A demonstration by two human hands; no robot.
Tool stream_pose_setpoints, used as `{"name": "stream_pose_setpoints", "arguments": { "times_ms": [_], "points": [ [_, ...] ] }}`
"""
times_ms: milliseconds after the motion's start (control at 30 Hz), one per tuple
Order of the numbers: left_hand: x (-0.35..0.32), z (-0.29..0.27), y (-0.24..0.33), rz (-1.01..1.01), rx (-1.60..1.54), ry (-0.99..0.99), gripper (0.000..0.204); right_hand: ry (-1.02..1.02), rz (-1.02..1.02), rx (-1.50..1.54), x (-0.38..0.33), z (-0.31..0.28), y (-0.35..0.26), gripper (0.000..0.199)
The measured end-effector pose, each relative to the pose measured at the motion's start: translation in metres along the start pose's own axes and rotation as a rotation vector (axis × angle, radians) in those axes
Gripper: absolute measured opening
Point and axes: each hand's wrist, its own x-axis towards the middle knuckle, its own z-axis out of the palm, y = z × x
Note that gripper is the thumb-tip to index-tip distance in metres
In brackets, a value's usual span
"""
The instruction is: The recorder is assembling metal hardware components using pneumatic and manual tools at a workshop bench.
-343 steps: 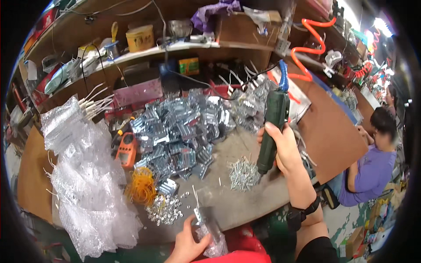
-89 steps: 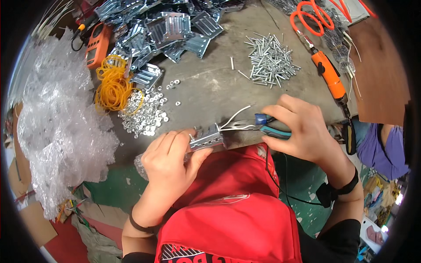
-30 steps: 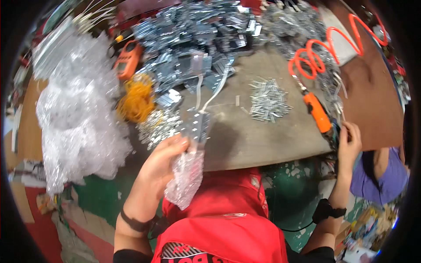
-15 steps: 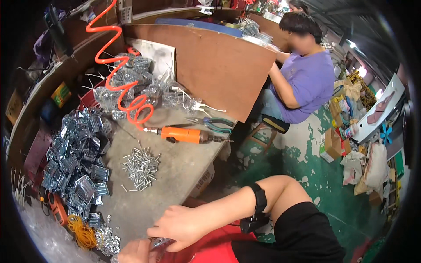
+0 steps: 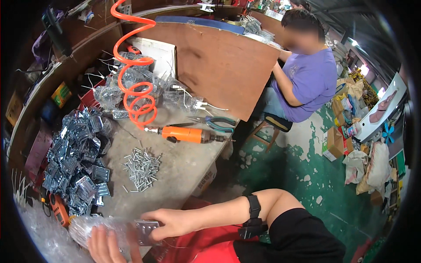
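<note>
Near the bench's front edge, my right hand (image 5: 170, 224) is closed round one end of a grey metal plate with holes (image 5: 147, 230). The plate's other end meets a crumpled bundle of clear plastic wrap (image 5: 85, 229); how far it goes inside cannot be made out. My left hand (image 5: 107, 246) lies against the near side of that wrap, fingers stretched and apart, its thumb side blurred. Beyond the hands is a pile of small silver rivets or pins (image 5: 142, 170). A large heap of shiny metal brackets (image 5: 81, 153) sits to the left.
An orange air drill (image 5: 186, 134) lies beside pliers (image 5: 217, 122), its coiled red hose (image 5: 140, 85) rising above. Wrapped parts with white wires (image 5: 131, 83) lie at the back. An orange-handled tool (image 5: 58, 209) is at left. Past the brown partition (image 5: 219, 65) sits a person in purple (image 5: 313, 83).
The clear wrap and the holed plate have come into plain view between my hands. My left hand has moved left and its fingers have spread; the yellow bands and small nuts are now mostly covered.
</note>
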Motion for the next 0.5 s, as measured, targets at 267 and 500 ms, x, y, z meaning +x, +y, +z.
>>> {"name": "stream_pose_setpoints", "arguments": {
  "times_ms": [267,500],
  "points": [
    [-0.021,0.021,-0.006,0.040,-0.269,-0.130,0.042,-0.059,-0.051,0.317,0.026,0.028,0.008,0.042],
    [-0.018,0.037,-0.022,-0.032,-0.678,-0.209,0.049,-0.090,-0.124,0.076,0.023,0.027,0.013,0.043]
  ]
}}
